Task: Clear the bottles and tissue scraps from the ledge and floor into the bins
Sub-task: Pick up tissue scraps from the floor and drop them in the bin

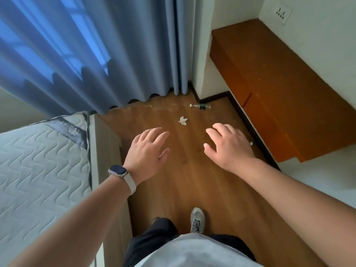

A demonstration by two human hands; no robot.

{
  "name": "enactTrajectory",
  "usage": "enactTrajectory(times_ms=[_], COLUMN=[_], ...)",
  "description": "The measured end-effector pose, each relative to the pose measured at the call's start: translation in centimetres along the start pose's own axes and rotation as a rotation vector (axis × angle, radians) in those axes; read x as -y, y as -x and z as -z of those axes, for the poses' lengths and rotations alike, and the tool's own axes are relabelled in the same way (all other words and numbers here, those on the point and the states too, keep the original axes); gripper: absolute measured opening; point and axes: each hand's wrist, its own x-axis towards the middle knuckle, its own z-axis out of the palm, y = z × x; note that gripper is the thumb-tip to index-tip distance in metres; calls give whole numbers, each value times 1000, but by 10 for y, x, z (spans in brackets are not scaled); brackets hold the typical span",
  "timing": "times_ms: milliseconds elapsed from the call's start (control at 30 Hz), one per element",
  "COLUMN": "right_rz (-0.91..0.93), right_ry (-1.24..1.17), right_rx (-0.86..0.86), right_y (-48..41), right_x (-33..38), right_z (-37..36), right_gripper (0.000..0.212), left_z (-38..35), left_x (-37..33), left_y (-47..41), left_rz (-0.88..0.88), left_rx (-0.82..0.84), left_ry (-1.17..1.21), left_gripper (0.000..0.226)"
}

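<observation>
Left grip [146, 151]: fingers spread and relaxed, palm down, holding nothing, above the wooden floor [192, 189]; smartwatch [117, 170] on its wrist. Right grip [229, 147]: likewise spread apart and holding nothing, level with the left. Tissue scrap [183, 120]: white, crumpled, on the floor just beyond and between the two grips, touching neither. Plastic bottle [200, 106]: clear, dark label, on its side on the floor, farther beyond the right grip, near the wall corner. Small white item [250, 143]: at the right grip's outer edge, partly hidden, kind unclear. Wooden ledge [269, 74]: right of the right grip. Quilted mattress [38, 160]: left of the left grip. Blue curtain [96, 54]: beyond the left grip.
</observation>
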Motion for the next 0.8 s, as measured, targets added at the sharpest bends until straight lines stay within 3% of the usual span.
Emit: enactTrajectory(times_ms=[367, 633, 800], right_rz=[-120, -261, -371], right_ry=[29, 4, -17], right_rx=[84, 236, 261], right_y=[-132, -266, -317], right_x=[-11, 14, 17], right_z=[-6, -21, -24], right_gripper=[54, 56, 55], left_z=[-20, -38, -53], left_x=[82, 190, 223], left_y=[-152, -291, -351], left_rz=[-132, -238, -357], left_rx=[57, 203, 268], left_ry=[13, 10, -24], left_gripper=[47, 51, 49])
